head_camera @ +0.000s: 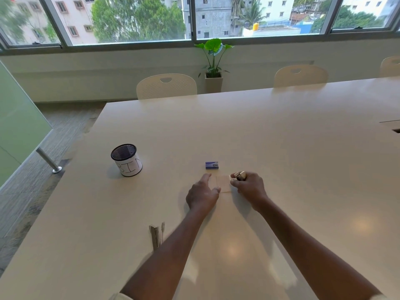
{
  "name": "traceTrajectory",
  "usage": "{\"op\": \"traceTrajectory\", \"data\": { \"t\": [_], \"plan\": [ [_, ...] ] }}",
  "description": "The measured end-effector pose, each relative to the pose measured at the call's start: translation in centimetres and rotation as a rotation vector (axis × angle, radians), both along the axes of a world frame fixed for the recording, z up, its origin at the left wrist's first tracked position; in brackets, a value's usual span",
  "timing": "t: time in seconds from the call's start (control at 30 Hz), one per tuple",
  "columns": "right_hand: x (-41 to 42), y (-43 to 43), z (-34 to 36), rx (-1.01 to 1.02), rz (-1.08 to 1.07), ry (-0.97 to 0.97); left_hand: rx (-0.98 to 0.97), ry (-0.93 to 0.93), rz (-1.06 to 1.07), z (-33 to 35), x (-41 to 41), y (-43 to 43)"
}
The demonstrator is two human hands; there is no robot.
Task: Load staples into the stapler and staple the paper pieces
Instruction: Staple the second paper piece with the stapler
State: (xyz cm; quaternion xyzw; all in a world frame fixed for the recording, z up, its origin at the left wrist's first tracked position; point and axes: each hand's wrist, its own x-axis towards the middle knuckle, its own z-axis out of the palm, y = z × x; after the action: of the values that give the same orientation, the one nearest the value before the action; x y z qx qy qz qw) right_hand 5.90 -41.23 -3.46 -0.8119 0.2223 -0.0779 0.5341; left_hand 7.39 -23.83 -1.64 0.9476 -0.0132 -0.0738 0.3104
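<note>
Small pale square paper pieces (223, 183) lie on the white table (281, 137) between my hands. My left hand (202, 194) rests at their left edge, thumb touching the near left corner. My right hand (249, 185) grips a small cream and black stapler (239, 175) at the papers' right edge. A blue staple box (212, 165) sits just beyond the papers. Strips of metal staples (156, 234) lie near my left forearm.
A black mesh cup with a white label reading BIN (127, 160) stands at the left of the table. Cream chairs (166, 86) line the far edge. A potted plant (213, 68) stands by the window wall.
</note>
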Motion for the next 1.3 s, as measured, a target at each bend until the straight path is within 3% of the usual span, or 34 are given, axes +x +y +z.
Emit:
{"op": "traceTrajectory", "data": {
  "t": [0.2,0.43,0.9,1.0,1.17,1.3],
  "plan": [
    [2.2,0.0,0.3,-0.142,0.097,0.068,0.059,0.022,0.013,-0.2,0.7,-0.2],
    [3.2,0.0,0.5,-0.143,0.102,0.094,0.102,-0.001,0.024,-0.5,0.8,-0.4],
    [2.0,-0.5,1.2,0.22,0.137,-0.027,0.046,-0.059,0.034,-1.1,0.3,-0.4],
    [1.0,-0.8,1.4,0.293,0.168,-0.076,-0.124,-0.069,0.071,-1.1,-0.3,0.1],
    [-1.3,-0.3,2.0,0.367,0.236,-0.077,-0.693,-0.002,0.107,-1.2,-1.8,1.8],
    [-3.8,0.8,2.5,0.363,0.286,-0.079,-0.963,0.083,0.058,-1.6,-3.6,2.9]
  ]
}}
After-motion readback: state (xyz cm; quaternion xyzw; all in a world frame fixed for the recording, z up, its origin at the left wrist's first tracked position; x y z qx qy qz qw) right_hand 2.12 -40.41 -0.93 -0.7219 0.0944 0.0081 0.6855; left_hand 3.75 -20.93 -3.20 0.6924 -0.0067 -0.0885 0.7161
